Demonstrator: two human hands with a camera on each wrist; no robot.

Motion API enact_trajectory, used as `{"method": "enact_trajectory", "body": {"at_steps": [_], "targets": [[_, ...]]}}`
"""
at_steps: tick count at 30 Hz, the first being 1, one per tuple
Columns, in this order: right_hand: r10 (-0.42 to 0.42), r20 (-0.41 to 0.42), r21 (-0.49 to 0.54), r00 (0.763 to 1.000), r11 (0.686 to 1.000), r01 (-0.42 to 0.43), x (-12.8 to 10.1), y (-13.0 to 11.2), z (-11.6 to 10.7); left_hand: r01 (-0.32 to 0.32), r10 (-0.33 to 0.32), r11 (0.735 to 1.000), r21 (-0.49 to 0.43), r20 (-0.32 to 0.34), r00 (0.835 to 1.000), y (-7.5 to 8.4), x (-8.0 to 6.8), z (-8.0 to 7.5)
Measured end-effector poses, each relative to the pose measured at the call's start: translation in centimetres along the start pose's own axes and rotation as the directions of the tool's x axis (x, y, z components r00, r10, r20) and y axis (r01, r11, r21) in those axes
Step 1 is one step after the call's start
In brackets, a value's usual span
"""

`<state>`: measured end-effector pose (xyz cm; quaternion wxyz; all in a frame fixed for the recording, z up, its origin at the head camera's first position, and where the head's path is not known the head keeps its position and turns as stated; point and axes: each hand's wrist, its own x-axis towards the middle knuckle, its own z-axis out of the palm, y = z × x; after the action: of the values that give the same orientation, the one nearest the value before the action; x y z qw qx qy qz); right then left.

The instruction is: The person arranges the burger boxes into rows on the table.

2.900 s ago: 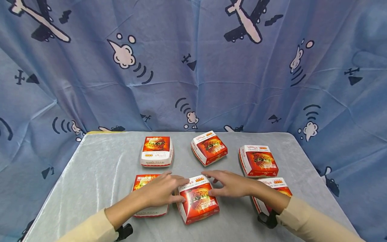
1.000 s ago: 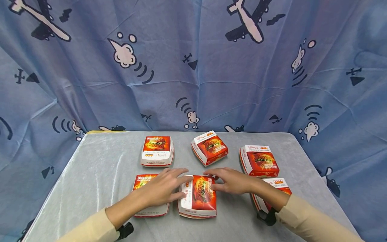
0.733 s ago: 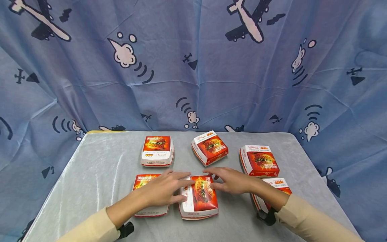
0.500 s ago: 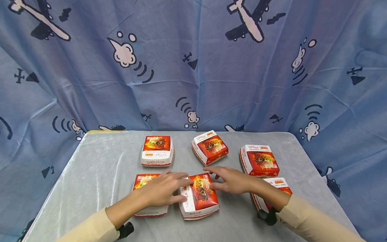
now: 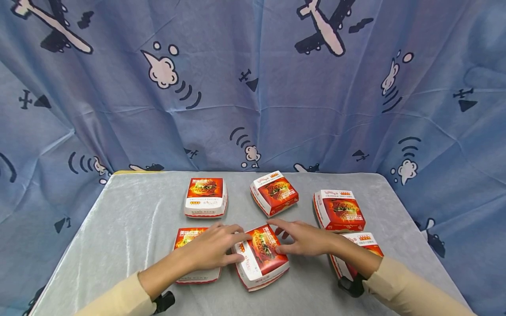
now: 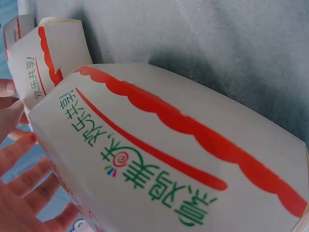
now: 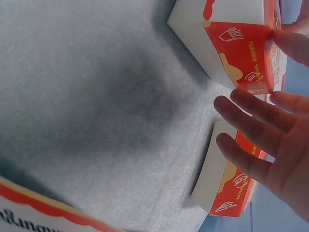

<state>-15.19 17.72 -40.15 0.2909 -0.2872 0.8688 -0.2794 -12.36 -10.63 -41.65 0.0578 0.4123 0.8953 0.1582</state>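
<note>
A red and white cardboard burger box point(image 5: 265, 254) lies turned at an angle on the table between my two hands. My left hand point(image 5: 213, 246) reaches over another burger box point(image 5: 197, 277), its fingertips and thumb at the middle box's left edge and its fingers loosely spread. From the other side my right hand point(image 5: 302, 237) has its thumb at the box's right edge and its index fingertip at the far corner. In the right wrist view the right fingers point(image 7: 246, 157) are straight and apart beside the box. The nearer left box point(image 6: 145, 145) fills much of the left wrist view.
Three more burger boxes stand farther back: one at left point(image 5: 205, 197), one at centre point(image 5: 274, 193), one at right point(image 5: 339, 210). Another box point(image 5: 365, 240) is partly hidden under my right forearm. A grey cloth covers the table point(image 5: 118, 245); a blue patterned curtain point(image 5: 213, 87) hangs behind.
The middle box has turned counter-clockwise: its white band was at the far side, then at the left, and now slants at the near left. Both hands have stayed beside it.
</note>
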Motion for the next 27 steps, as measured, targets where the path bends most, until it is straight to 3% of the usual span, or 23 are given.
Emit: {"method": "enact_trajectory", "body": {"at_steps": [7, 13, 19, 27], "targets": [[-0.023, 0.012, 0.01, 1.0, 1.0, 0.023, 0.03, 0.16, 0.11, 0.048, -0.047, 0.998, -0.045, 0.012, 0.999, 0.01, 0.13, 0.14], [-0.053, 0.005, -0.006, 0.999, 0.999, 0.053, 0.26, 0.26, 0.27, 0.035, -0.032, 0.998, -0.045, 0.053, 0.998, 0.08, 0.23, 0.15], [-0.055, 0.014, -0.005, 0.998, 0.998, 0.056, 0.23, 0.24, 0.19, 0.062, -0.059, 0.998, -0.03, 0.088, 0.994, 0.08, 0.24, 0.21], [-0.027, 0.051, -0.008, 0.998, 1.0, 0.028, 0.03, 0.31, -0.46, 0.055, -0.052, 0.998, -0.032, 0.064, 0.997, -0.04, 0.13, 0.37]]}}
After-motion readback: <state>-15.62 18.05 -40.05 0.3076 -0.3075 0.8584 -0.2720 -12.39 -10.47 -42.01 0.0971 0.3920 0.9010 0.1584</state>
